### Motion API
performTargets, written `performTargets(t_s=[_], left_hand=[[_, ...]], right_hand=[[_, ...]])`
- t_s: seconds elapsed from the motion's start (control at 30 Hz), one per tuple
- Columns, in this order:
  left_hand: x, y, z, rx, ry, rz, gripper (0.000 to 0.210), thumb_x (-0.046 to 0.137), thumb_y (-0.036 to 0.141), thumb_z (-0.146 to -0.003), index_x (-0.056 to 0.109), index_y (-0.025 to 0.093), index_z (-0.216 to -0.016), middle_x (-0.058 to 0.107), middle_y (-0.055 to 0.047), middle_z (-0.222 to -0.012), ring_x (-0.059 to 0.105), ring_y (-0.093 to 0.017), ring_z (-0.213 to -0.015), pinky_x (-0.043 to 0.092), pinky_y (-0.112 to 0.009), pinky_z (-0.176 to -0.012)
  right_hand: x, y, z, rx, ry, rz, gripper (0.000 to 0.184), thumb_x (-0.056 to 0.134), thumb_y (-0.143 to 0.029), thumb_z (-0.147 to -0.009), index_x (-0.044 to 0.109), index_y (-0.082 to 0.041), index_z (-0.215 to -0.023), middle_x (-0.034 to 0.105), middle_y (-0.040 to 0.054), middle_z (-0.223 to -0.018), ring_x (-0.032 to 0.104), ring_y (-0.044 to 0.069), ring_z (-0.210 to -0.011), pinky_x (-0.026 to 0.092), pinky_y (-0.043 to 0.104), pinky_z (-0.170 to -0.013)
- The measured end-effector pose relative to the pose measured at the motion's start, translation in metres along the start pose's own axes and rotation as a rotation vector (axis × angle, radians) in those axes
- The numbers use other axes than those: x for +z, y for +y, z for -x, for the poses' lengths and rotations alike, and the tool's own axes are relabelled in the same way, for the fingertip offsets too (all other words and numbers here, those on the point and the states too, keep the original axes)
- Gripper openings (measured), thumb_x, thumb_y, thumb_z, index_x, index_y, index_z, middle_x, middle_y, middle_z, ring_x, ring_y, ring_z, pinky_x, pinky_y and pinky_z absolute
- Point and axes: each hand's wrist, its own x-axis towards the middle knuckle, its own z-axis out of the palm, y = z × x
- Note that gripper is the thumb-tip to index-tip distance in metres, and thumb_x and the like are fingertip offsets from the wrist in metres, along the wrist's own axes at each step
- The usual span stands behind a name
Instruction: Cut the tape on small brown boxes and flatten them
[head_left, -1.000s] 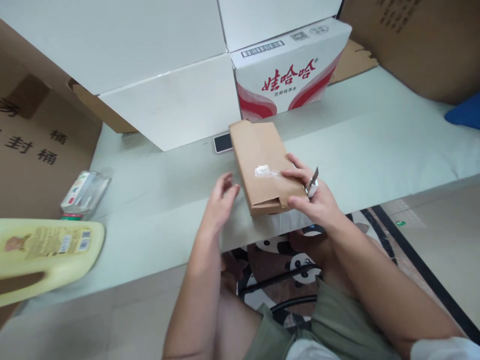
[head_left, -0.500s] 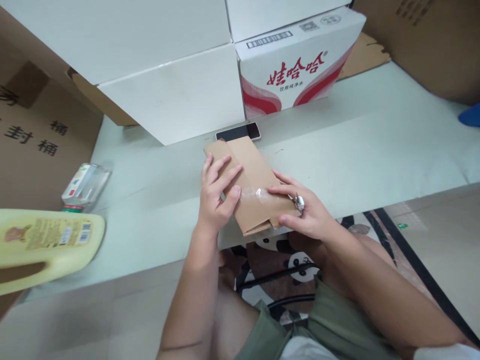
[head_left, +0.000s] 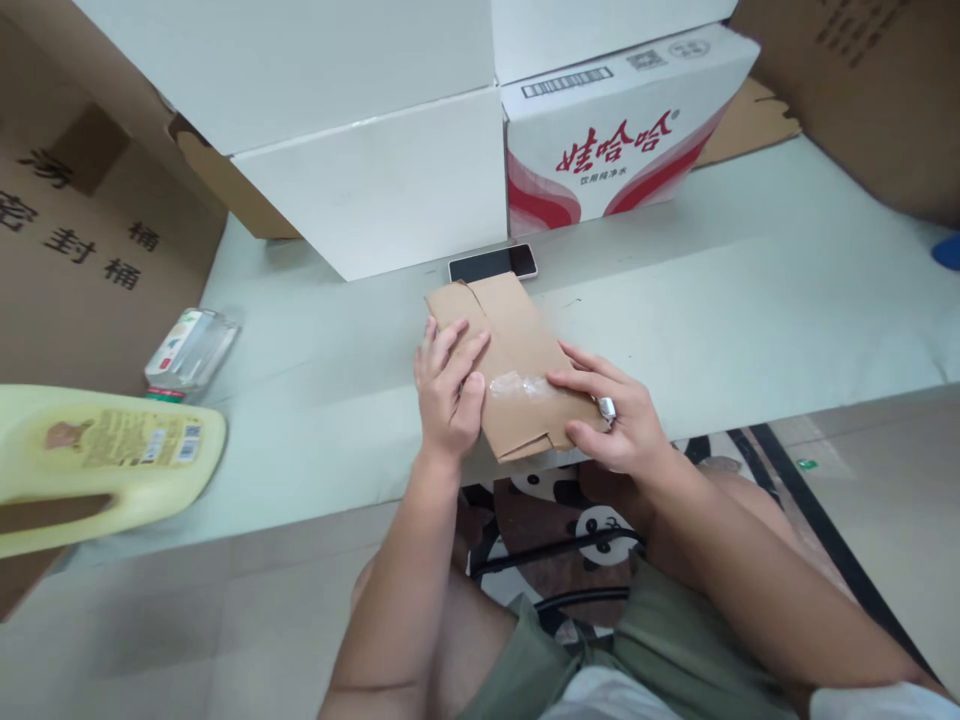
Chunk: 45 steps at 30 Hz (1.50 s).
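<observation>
A small flat brown cardboard box [head_left: 517, 325] lies slantwise at the table's near edge. A strip of clear, wrinkled tape [head_left: 516, 386] crosses the top near its closer end, and a notched flap shows at that end. My left hand [head_left: 451, 400] grips the box along its left side, fingers on top. My right hand [head_left: 622, 415], with a silver ring on one finger, holds the near right corner between thumb and fingers. Just beyond the box's far end is a dark-screened phone [head_left: 493, 264].
White cartons [head_left: 375, 190] and a red-and-white water carton [head_left: 622, 170] stand at the back. On the left are a large brown carton [head_left: 90, 210], a clear bottle [head_left: 191, 350] on its side and a yellow jug [head_left: 150, 450]. Something blue [head_left: 946, 252] shows at the right edge.
The whole view has shifted slightly, so things appear further right. Both hands keep their hold on the cardboard box, and the gap at its near end looks narrower.
</observation>
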Motion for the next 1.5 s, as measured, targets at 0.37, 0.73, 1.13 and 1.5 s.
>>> performTargets(t_s=[0.37,0.73,1.13,1.5], left_hand=[[-0.003,0.001,-0.002,0.036,0.021,0.003,0.051,0.037,0.049,-0.099,0.074,0.023,-0.123,0.063,-0.01,-0.137,0.052,-0.03,-0.139,0.022,-0.056,-0.127],[-0.007,0.009,-0.007,0.119,-0.109,0.047,0.05,0.036,0.052,-0.095,0.079,0.029,-0.107,0.074,-0.007,-0.119,0.053,-0.031,-0.13,0.031,-0.054,-0.121],[0.003,0.007,-0.004,0.123,0.017,0.064,0.046,0.038,0.045,-0.096,0.081,0.03,-0.101,0.075,-0.005,-0.112,0.056,-0.03,-0.124,0.032,-0.055,-0.12],[0.005,0.018,-0.008,0.098,-0.007,0.127,0.047,0.038,0.052,-0.093,0.071,0.026,-0.115,0.074,-0.008,-0.118,0.057,-0.031,-0.125,0.03,-0.053,-0.121]], right_hand=[[0.001,0.003,-0.001,-0.019,-0.018,-0.035,0.042,0.071,-0.046,-0.084,0.075,-0.026,-0.121,0.061,0.0136,-0.147,0.064,0.035,-0.129,0.054,0.054,-0.107],[-0.008,0.008,-0.002,0.155,-0.024,-0.32,0.062,0.06,-0.074,-0.084,0.066,-0.031,-0.129,0.06,0.0106,-0.145,0.066,0.029,-0.123,0.063,0.037,-0.075],[-0.027,0.009,-0.012,0.31,0.259,-0.54,0.03,0.053,-0.053,-0.094,0.053,-0.041,-0.121,0.075,-0.0026,-0.094,0.075,0.019,-0.085,0.062,0.037,-0.073],[-0.017,-0.054,-0.008,0.219,0.213,-0.223,0.036,0.054,-0.057,-0.098,0.079,-0.031,-0.102,0.072,0.003,-0.072,0.063,0.018,-0.057,0.052,0.035,-0.052]])
